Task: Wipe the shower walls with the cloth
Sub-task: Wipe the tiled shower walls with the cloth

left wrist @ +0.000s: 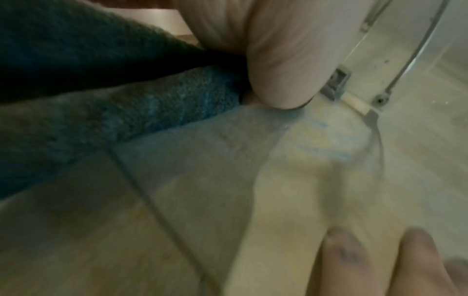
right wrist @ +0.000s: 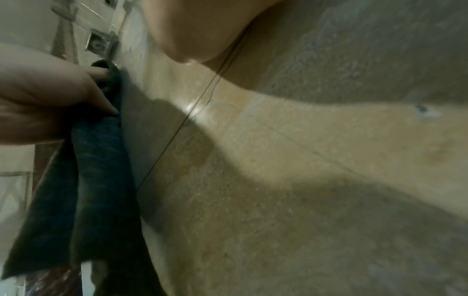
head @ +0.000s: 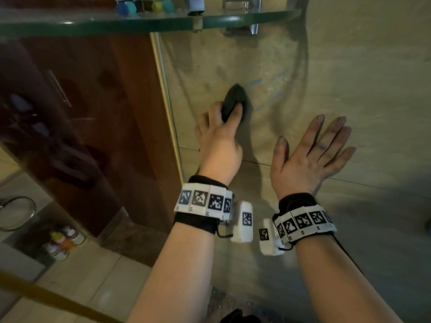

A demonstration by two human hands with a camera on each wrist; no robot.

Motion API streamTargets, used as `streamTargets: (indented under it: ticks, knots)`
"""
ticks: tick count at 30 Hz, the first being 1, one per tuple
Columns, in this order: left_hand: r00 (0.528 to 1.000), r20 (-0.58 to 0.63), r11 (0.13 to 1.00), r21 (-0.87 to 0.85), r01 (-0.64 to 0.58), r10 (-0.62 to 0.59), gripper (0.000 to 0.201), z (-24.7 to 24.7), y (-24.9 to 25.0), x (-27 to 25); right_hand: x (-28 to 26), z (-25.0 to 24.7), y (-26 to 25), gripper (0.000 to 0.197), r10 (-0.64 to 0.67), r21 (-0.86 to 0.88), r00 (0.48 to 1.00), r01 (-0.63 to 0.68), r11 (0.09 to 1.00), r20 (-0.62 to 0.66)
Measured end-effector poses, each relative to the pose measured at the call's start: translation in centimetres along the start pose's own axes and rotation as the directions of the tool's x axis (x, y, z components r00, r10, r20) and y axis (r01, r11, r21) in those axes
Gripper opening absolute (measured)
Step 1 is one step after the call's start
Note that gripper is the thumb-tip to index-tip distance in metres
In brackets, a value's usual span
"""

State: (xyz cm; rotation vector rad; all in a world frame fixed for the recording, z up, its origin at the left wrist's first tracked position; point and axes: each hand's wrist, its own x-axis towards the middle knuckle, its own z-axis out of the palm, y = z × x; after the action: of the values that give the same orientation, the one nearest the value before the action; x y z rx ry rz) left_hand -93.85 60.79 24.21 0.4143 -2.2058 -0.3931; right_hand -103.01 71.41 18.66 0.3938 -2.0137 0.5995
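Observation:
A dark teal cloth (head: 234, 99) is pressed against the beige shower wall (head: 361, 73), close to the wall's left edge. My left hand (head: 224, 120) grips it, with fingers and thumb curled round the bunched fabric. The left wrist view shows the cloth (left wrist: 113, 104) folded under my thumb, and the right wrist view shows its loose end (right wrist: 96, 180) hanging down below my left hand (right wrist: 43, 96). My right hand (head: 312, 152) lies flat on the wall with fingers spread, to the right of the cloth and lower, holding nothing. Faint blue streaks (head: 256, 81) mark the wall beside the cloth.
A glass corner shelf (head: 116, 25) with small bottles juts out just above the hands, fixed by a metal bracket (head: 241, 30). A glass panel edge (head: 166, 101) and a dark wooden door (head: 93, 113) stand to the left. Bottles (head: 63, 243) sit low at the left.

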Motion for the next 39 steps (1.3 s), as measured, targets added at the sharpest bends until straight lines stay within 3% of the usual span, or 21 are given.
streamTargets:
  ticks: [6, 9, 14, 19, 28, 34, 37, 39]
  knots:
    - [0.992, 0.127, 1.0, -0.01, -0.022, 0.023, 0.054, 1.9, -0.4, -3.2, 0.0, -0.2, 0.0, 0.066, 0.002, 0.019, 1.0, -0.002, 1.0, 0.009]
    - [0.996, 0.079, 0.999, 0.008, -0.038, 0.037, 0.054, 1.1, -0.7, -2.4, 0.0, -0.3, 0.0, 0.066, 0.0, 0.016, 1.0, 0.0, 1.0, 0.013]
    - [0.994, -0.083, 0.997, 0.022, 0.078, -0.075, 0.056, -1.6, -0.1, 1.8, -0.1, -0.1, 0.1, 0.065, -0.003, 0.019, 1.0, 0.003, 1.0, -0.002]
    - [0.981, -0.151, 0.989, 0.06, 0.134, -0.124, 0.06, -2.2, 1.3, 4.0, -0.2, 0.2, 0.1, 0.066, 0.005, 0.051, 1.0, -0.005, 0.999, 0.004]
    - [0.998, -0.015, 0.998, 0.011, -0.064, 0.064, 0.051, 1.9, 0.6, -0.9, -0.2, -0.3, 0.5, 0.065, -0.004, 0.088, 1.0, 0.006, 0.996, -0.025]
    - [0.992, 0.127, 1.0, 0.004, -0.019, 0.018, 0.051, 2.2, 0.4, -3.3, 0.0, -1.7, 1.1, 0.055, 0.034, 0.22, 0.984, 0.006, 0.976, -0.176]
    - [0.994, 0.109, 1.0, 0.011, -0.022, 0.02, 0.051, 1.3, 0.5, -2.5, 1.8, -2.6, 2.5, 0.052, 0.137, 0.221, 0.96, -0.082, 0.972, -0.246]
    - [0.999, 0.046, 1.0, -0.014, 0.022, -0.021, 0.052, 0.3, 0.8, -0.9, 2.8, -3.0, 3.3, 0.057, 0.216, 0.194, 0.951, -0.174, 0.966, -0.223]
